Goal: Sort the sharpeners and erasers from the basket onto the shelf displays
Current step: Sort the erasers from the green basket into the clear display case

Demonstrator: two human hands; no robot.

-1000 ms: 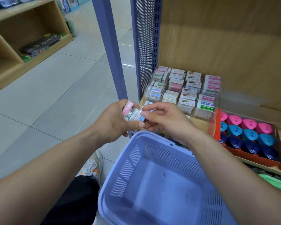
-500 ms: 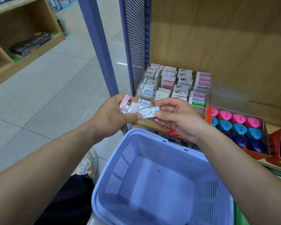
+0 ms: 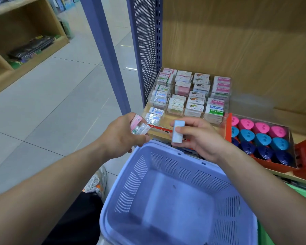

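Head view: right hand point(image 3: 200, 138) pinches blue eraser point(image 3: 177, 132) above basket point(image 3: 148, 167).

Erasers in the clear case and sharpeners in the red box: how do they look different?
The erasers are flat-sided little blocks; the sharpeners are rounded shells with two holes. The erasers wear mostly white printed wrappers; the sharpeners are plain pink, light blue or dark blue, one colour per row. The erasers are stacked in a clear case; the sharpeners sit in a red box. Both stand side by side on the wooden shelf.
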